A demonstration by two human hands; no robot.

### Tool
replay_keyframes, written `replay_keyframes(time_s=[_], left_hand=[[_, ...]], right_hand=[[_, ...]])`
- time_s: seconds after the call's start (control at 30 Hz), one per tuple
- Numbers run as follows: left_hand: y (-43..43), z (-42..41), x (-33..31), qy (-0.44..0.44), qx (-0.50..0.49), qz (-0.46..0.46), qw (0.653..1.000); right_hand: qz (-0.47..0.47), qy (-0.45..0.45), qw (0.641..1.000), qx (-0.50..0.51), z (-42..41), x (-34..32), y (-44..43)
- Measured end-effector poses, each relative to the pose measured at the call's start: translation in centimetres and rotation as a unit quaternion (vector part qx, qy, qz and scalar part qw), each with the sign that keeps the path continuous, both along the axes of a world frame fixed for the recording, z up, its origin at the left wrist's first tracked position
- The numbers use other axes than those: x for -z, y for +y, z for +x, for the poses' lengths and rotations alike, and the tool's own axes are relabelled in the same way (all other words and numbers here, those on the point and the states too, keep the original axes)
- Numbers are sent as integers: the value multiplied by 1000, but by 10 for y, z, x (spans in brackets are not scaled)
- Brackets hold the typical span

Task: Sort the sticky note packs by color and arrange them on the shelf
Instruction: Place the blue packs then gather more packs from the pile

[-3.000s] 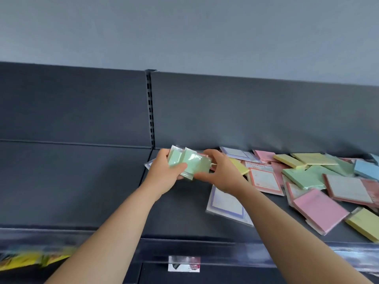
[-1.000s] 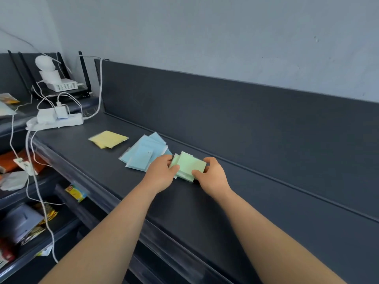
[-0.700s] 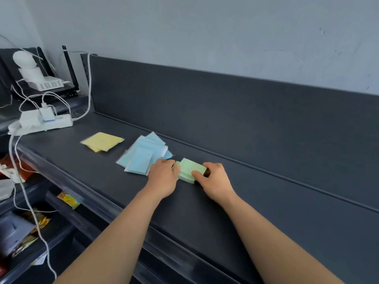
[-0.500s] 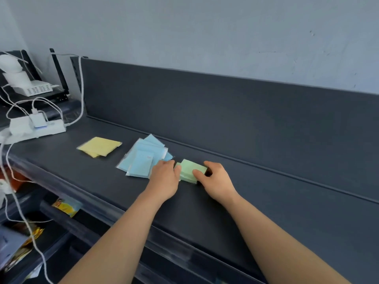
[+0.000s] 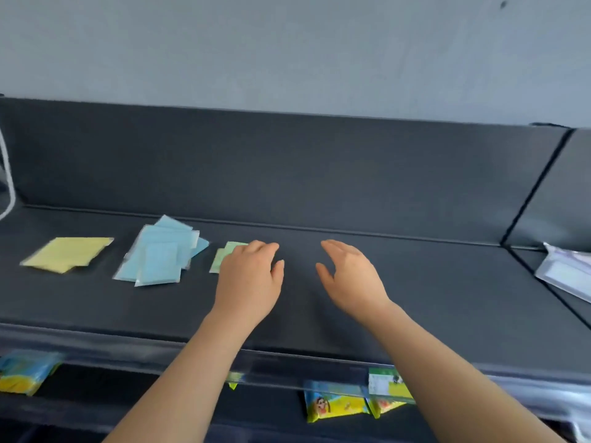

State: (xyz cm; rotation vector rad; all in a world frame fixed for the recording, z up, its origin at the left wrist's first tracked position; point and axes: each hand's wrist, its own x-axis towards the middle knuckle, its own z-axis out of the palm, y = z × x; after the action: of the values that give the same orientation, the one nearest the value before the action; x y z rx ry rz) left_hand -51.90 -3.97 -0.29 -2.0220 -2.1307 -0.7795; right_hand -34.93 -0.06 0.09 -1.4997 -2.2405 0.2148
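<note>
Dark grey shelf point(image 5: 415, 282) with a matching back panel point(image 5: 287, 171), set against a pale grey wall point(image 5: 287, 43).

Left hand point(image 5: 248, 276): fingers point(image 5: 260, 249) loosely extended and close together, thumb out to the side, nothing gripped. The hand lies over the right part of the green packs point(image 5: 220, 262) and hides it. Whether the fingertips touch the packs cannot be told.

Right hand point(image 5: 350, 276): fingers relaxed and nearly straight, thumb spread away from them, palm turned toward the left hand. It holds nothing and is over bare shelf, apart from every pack.

Green packs: flat on the shelf, two edges visible, one offset behind the other. Just to their left, not touching, the blue packs point(image 5: 160, 254) lie in a loose overlapping heap in clear wrappers. Further left, apart from the blue heap, the yellow packs point(image 5: 67, 254) lie flat, slightly fanned. All three colour groups sit in one row near the back panel.

Right edge, on the neighbouring shelf section: pale packs in clear wrap point(image 5: 566, 273), partly cut off by the frame. Far left edge: a white cord point(image 5: 8, 174) hangs down the back panel.

Lower shelf, below the front rail point(image 5: 278, 372): colourful printed packets point(image 5: 335, 406) under the right forearm and another blurred packet point(image 5: 22, 372) at far left; their print cannot be read.
</note>
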Motion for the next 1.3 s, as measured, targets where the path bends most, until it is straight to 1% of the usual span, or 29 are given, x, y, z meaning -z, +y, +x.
replay_keyframes(time_s=[0.27, 0.5, 0.63, 0.9, 1.07, 1.3], left_hand=[[-3, 110, 1, -2, 122, 4, 992], [-8, 236, -1, -6, 202, 8, 979], [-9, 318, -3, -15, 230, 8, 973], [1, 474, -6, -10, 270, 9, 963], [16, 537, -5, -12, 295, -11, 955], [55, 604, -6, 13, 323, -14, 946]], right_hand=[[8, -5, 993, 121, 117, -1, -41], [7, 2, 977, 211, 243, -4, -70], [-5, -2, 967, 253, 328, -7, -86], [-11, -13, 953, 303, 486, -3, -100], [-33, 7, 942, 334, 551, 2, -99], [-38, 31, 924, 380, 617, 7, -65]])
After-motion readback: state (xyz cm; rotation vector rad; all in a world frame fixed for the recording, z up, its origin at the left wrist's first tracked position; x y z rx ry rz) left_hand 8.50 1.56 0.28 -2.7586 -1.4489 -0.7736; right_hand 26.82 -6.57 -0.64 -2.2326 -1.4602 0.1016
